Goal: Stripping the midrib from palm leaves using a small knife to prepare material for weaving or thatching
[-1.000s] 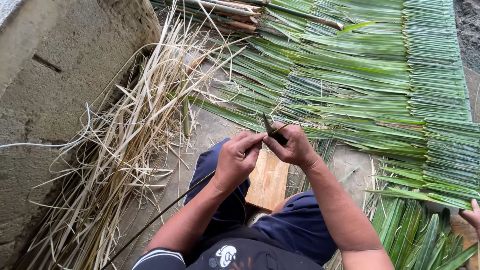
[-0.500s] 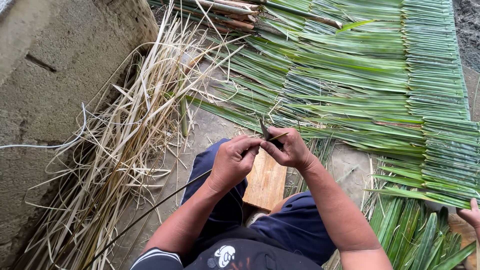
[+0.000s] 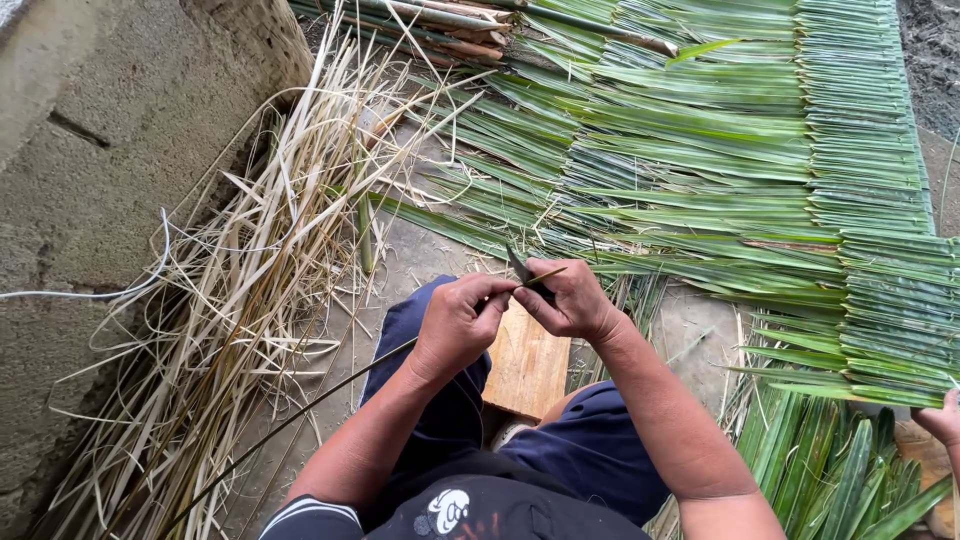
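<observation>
— Sitting low over a small wooden block (image 3: 530,362), the person has both hands up in front of the knees. What does each one hold?

— The right hand (image 3: 568,300) is closed around a short dark knife (image 3: 521,271), whose blade pokes out toward the far side, above the knuckles. The left hand (image 3: 456,322) is clamped, thumb against fingers, on a thin strip (image 3: 340,385) of leaf rib. Both fists sit just beside each other, nearly touching.

— Where does that strip run?

— Its pale tip (image 3: 548,273) crosses the blade between the two hands; the rest passes through the left fist and trails as a long dark line toward the near left, over the left forearm and down past the dry litter.

— And around them?

— On the left, a loose heap of dry straw-coloured leaf waste (image 3: 230,290) lies against a rough concrete wall (image 3: 90,130). Across the far and right side spreads a mat of green palm leaves (image 3: 760,170) folded in rows along its right edge. Some brown stalks (image 3: 440,25) lie at the far end. More green fronds (image 3: 840,470) are stacked at the near right, and another person's hand (image 3: 945,418) shows at the right border beside them; whether it holds anything cannot be told.
</observation>
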